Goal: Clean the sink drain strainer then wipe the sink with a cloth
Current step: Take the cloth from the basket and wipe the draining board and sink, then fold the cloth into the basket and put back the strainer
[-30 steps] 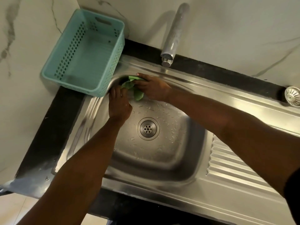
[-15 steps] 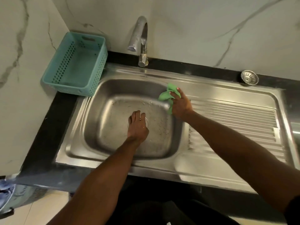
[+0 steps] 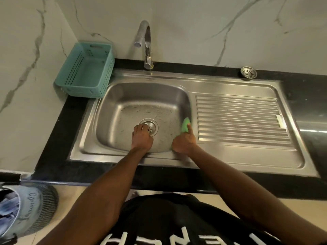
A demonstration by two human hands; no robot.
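Observation:
A stainless steel sink [image 3: 113,96] with a wet basin sits in a black counter. My right hand [image 3: 184,140] holds a green cloth [image 3: 185,126] pressed against the basin's right wall, near the front corner. My left hand [image 3: 142,137] rests on the basin floor with its fingers curled, partly covering the drain [image 3: 152,126]; nothing shows in it. The round metal drain strainer [image 3: 248,72] lies out of the sink on the counter at the back right.
A teal perforated basket [image 3: 85,69] stands at the sink's back left corner. The chrome faucet [image 3: 145,41] rises behind the basin. A ribbed drainboard [image 3: 238,119] lies to the right. A bin with cloth [image 3: 19,209] sits on the floor at the left.
My right hand has slid the cloth from the basin's back left corner across to the right wall and down toward the front. My left hand moved to the drain. The camera pulled back.

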